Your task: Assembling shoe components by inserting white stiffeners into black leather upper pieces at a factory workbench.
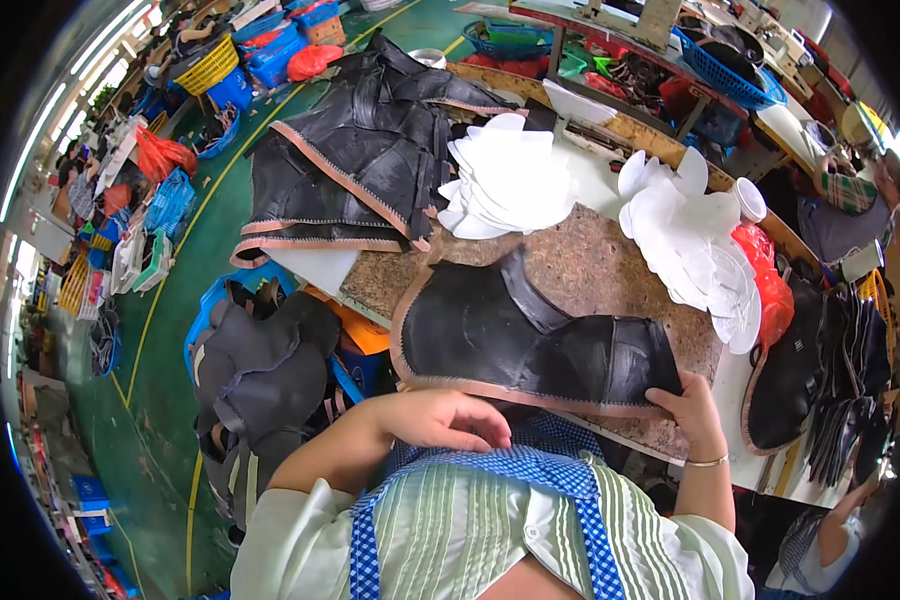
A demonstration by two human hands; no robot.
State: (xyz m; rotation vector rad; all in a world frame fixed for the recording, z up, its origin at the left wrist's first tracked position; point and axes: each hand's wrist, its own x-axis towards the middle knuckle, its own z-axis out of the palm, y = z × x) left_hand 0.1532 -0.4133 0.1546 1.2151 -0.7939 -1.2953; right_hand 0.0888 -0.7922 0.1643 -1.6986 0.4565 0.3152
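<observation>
In front of me a black leather boot upper [530, 350] with a pinkish-brown lined edge lies flat across a speckled brown work board [610, 255]. My right hand [694, 408] pinches its lower right corner, thumb on top and the other fingers underneath. Close to my apron, just below the upper's near edge, my left hand [452, 420] is loosely bent with its fingers apart and nothing visible in them. Beyond the upper sit two heaps of white rounded sheet pieces, one left heap [510, 180] and one right heap [692, 235].
More black uppers [355, 160] are piled at the far left of the table. A blue basket of dark grey pieces [260, 350] stands on the green floor to my left. At right are a red plastic bag [765, 285], a white roll [749, 200] and stacked black pieces [840, 370].
</observation>
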